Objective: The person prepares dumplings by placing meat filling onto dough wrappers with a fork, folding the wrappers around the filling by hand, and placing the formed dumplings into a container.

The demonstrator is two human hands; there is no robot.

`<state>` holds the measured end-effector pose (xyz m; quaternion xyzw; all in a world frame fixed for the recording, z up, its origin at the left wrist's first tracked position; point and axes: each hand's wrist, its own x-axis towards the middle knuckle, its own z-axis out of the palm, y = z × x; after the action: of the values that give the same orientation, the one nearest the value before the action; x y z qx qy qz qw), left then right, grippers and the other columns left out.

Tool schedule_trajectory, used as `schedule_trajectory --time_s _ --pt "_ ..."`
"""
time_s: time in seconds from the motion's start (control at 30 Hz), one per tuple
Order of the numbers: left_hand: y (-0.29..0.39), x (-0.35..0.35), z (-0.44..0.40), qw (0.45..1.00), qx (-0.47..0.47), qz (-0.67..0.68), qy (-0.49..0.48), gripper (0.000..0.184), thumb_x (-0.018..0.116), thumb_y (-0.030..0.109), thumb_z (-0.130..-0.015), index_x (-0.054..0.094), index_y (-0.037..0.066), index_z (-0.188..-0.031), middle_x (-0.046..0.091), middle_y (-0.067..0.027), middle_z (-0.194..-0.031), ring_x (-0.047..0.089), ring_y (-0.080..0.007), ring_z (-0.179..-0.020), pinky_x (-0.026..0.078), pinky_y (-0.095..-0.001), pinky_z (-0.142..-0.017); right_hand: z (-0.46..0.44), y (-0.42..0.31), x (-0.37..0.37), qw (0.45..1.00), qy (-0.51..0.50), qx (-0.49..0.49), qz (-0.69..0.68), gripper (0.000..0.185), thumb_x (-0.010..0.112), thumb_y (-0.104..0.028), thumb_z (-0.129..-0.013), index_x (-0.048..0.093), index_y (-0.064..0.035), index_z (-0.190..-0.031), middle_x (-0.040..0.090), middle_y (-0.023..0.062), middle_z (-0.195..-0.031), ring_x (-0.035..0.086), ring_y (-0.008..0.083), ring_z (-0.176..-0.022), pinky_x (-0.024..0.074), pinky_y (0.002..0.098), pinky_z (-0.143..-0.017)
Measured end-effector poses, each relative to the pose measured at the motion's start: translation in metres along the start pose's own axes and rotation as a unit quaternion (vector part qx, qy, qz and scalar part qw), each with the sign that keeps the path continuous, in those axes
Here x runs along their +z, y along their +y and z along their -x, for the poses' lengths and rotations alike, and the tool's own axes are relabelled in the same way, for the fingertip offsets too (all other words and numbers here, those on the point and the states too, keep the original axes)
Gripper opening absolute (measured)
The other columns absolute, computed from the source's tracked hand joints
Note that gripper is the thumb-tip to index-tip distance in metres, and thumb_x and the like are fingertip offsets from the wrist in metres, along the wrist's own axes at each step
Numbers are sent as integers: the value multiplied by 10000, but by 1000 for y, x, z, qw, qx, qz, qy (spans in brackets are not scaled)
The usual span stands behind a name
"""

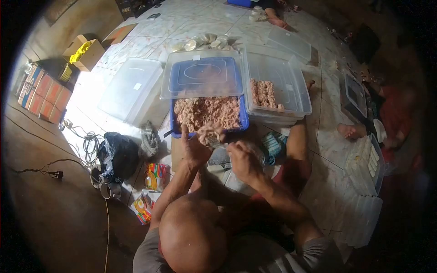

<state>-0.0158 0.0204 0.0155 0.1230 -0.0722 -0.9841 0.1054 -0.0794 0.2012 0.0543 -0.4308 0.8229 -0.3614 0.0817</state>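
A blue tub [246, 116] holds a pink, crumbly minced mixture [207, 111], its far half covered by a clear lid [200, 75]. At the tub's near edge, my left hand [195, 151] is closed around a small lump of the mixture [210, 135], thumb pointing up. Just to the right, my right hand [246, 161] is closed with its fingertips close to the lump. What it grips is too small and blurred to name. Below the hands, a small dark flat pad with a light edge [220, 163] is partly hidden.
A clear container [296, 102] at right holds rows of portioned mixture. Clear lids [132, 88], wrapped pieces [207, 42], a black bag [119, 152], a mug [109, 191], colourful packets [155, 176] and cables [91, 145] lie around. Another person's foot [349, 131] shows at right.
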Motion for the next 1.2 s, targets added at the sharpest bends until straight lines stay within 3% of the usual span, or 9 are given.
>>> schedule_trajectory --time_s 0.17,0.3,0.33,0.53,0.77,0.97,1.07,1.17,1.2 --pt "12 -30 -4 996 -87 5 31 990 410 817 -881 488 -41 -1370 586 -213 -1323 562 -352 -1242 422 -511 -1079 -3 15 -23 996 -79 -5 47 115 534 -17 -892 629 -29 -957 583 178 -892 614 397 -842 491 475 -720" --pt "8 -33 -15 981 -138 -134 3 1037 350 870 -856 528 -26 -1346 632 -217 -1238 606 -305 -1178 435 -483 -1053 -27 50 -28 989 -49 -137 1 151 516 26 -873 630 -21 -960 548 188 -876 599 390 -814 488 461 -696" --pt "7 -39 -29 959 -197 -3 -203 1054 336 880 -851 538 -35 -1333 645 -214 -1208 618 -294 -1148 441 -484 -1041 -31 47 -40 989 -53 -133 37 141 518 23 -878 627 -14 -961 546 188 -874 596 392 -811 488 463 -701" --pt "10 -18 -11 971 -171 -163 -26 1089 277 911 -831 496 6 -1396 618 -224 -1275 628 -368 -1110 449 -551 -1019 -24 26 -41 994 51 -85 37 65 557 -42 -926 593 -16 -973 605 180 -950 624 390 -880 505 464 -752" --pt "3 -1 -12 978 -138 -143 -60 1074 302 878 -861 488 -40 -1388 570 -200 -1365 604 -386 -1178 431 -555 -1063 -16 50 -6 996 52 -67 20 76 576 -39 -920 568 -15 -992 601 166 -939 628 384 -859 509 455 -729" --pt "2 20 -7 989 -95 -111 1 1089 305 864 -871 401 -49 -1455 561 -242 -1354 589 -427 -1189 446 -569 -1050 -21 48 6 990 126 -40 52 94 508 -25 -950 581 -18 -1008 619 188 -961 645 387 -841 519 475 -703" --pt "10 3 -17 978 -109 -153 -88 1054 359 828 -890 336 -58 -1461 541 -278 -1359 595 -450 -1162 463 -571 -1024 -44 75 22 985 170 -8 -24 88 517 -58 -960 582 -24 -1008 617 197 -956 632 411 -855 516 504 -724" --pt "17 -7 -24 994 -79 -80 -10 976 420 777 -911 315 -47 -1424 531 -310 -1347 607 -464 -1124 484 -576 -984 -68 62 3 986 163 -7 -40 74 536 -86 -971 548 -14 -987 614 220 -964 604 453 -891 486 493 -745" --pt "20 -5 -24 994 -57 -89 20 943 436 761 -917 314 -38 -1404 543 -320 -1320 613 -462 -1107 492 -575 -965 -71 62 -2 991 112 33 64 73 532 -75 -954 549 -8 -979 621 224 -972 605 454 -903 485 501 -749"
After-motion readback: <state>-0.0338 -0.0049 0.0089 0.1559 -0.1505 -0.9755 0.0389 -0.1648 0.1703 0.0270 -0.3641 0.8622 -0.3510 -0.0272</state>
